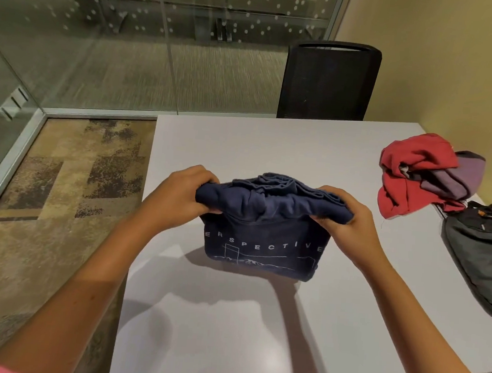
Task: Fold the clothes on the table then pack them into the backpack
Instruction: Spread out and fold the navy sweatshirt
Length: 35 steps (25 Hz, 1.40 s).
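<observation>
Both hands clamp the folded navy shirt [264,232]: left hand [184,193] and right hand [345,222] pinch its top corners, bundle held above mid-table so the fold holds. Backpack [482,254] waits right; red garment [412,177] far right, unfolded.

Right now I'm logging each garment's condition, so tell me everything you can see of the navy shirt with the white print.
The navy shirt looks like soft cotton knit, folded into a compact bundle. Its front shows white capital letters reading "ERSPECTIVE" above a thin line drawing. The top edge is bunched into stacked folds, gripped at one end by the left hand and at the other by the right hand. It hangs upright over the grey table; whether its lower edge touches the tabletop is unclear. A shadow falls beneath it.
</observation>
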Available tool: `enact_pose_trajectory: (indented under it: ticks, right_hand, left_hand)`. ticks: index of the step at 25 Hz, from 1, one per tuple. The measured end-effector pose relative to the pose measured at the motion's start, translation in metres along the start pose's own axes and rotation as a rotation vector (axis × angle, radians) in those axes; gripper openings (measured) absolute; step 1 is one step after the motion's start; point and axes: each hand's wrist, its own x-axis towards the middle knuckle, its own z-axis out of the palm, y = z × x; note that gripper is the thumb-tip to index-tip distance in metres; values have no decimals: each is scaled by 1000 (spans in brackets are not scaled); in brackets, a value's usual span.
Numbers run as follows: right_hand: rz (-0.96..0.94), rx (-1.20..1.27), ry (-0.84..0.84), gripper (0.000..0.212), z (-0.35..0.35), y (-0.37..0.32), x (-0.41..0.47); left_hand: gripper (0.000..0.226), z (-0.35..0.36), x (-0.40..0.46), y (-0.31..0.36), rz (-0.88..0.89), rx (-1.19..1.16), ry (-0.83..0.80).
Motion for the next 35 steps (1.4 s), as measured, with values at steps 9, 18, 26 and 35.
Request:
enact_pose_trajectory:
  ticks: [9,18,26,35]
  right_hand:
    - [113,76,-106,29,-1,-1,15]
    - [675,-9,-262,32,67,125,30]
    - [430,-550,-213,41,87,164,40]
    - [322,-303,-119,19,73,163,37]
  left_hand:
    - [33,-37,-7,11,-217,-360,-137]
    - [43,65,-8,-93,-643,-542,-261]
    - [56,122,-10,-130,-619,-215,-79]
    - [4,118,-3,-145,-462,-246,-109]
